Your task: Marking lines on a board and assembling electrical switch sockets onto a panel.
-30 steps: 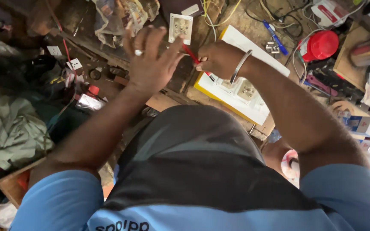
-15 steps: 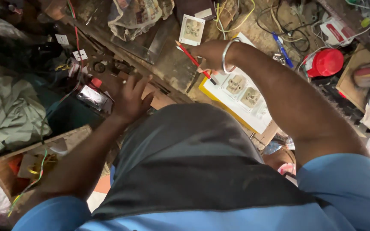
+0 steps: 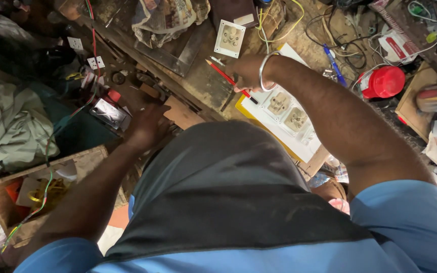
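A red pencil [image 3: 226, 79] sits pinched in the person's right hand [image 3: 248, 72] at upper centre of the frame, its sharpened tip pointing toward the upper left and its dark end resting over a white switch plate [image 3: 285, 117] that carries two beige sockets. The plate lies on a yellow-edged board just right of centre; a metal bangle [image 3: 265, 71] circles the wrist above it. A loose white socket [image 3: 229, 38] lies just above the pencil on the scarred wooden bench [image 3: 198, 86]. At centre left, the left hand [image 3: 147, 126] reaches down among the clutter, fingers curled, beside a flat piece of cardboard [image 3: 183, 114] and a small rectangular meter [image 3: 109, 112]; whether it grips anything cannot be told. A red cap [image 3: 386, 81] and a blue pen [image 3: 334, 64] lie at upper right, a wooden crate [image 3: 84, 161] of wire at lower left.
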